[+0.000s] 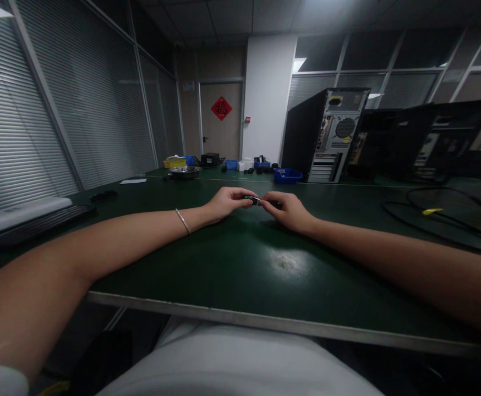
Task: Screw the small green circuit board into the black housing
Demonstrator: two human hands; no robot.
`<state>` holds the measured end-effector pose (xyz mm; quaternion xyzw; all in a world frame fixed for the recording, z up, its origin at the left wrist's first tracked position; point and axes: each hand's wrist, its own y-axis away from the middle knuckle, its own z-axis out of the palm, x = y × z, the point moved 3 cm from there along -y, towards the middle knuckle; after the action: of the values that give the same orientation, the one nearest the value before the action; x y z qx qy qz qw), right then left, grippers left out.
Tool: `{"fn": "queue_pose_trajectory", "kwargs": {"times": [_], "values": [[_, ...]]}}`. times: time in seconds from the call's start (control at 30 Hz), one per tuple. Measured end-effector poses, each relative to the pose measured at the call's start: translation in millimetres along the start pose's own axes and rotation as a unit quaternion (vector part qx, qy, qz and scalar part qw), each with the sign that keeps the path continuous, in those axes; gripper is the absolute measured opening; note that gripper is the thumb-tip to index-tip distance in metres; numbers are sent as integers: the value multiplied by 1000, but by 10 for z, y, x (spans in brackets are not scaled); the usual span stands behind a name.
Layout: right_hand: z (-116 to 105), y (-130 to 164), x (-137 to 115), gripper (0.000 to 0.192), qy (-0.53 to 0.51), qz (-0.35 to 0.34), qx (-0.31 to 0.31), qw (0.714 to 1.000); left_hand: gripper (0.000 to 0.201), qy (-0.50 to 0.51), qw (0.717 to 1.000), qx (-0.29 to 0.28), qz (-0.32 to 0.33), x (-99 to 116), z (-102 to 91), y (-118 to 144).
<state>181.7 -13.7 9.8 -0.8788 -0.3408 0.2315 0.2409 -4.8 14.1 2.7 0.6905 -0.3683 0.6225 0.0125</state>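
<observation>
Both hands meet over the middle of the dark green surface (232, 264). Left hand (224, 202) and right hand (289, 210) each pinch 1 end of a small dark part with a pale tip (253, 200), held just above the surface; too small to identify. Thin silver bracelet (182, 220) on left wrist. Black computer tower (325, 135) stands well behind.

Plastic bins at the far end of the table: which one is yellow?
The leftmost bin, beside the metal bowl; the other bins are blue.
</observation>
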Motion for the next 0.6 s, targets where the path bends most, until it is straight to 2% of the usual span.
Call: {"fn": "queue_pose_trajectory", "kwargs": {"times": [0.2,0.37,0.47,0.6], "values": [[2,-9,3,26,-7,13,9,1000,32,24,1000,17,-11,-61,-3,-20],[2,-19,15,27,-11,24,13,1000,40,27,997,66,-25,-80,-50,-32],[7,-17,5,25,-12,19,6,1000,31,40,996,78,-27,-74,-56,-33],[13,-13,7,25,-8,19,-1,1000,23,60,996,56,-39,-68,-14,-20]]}}
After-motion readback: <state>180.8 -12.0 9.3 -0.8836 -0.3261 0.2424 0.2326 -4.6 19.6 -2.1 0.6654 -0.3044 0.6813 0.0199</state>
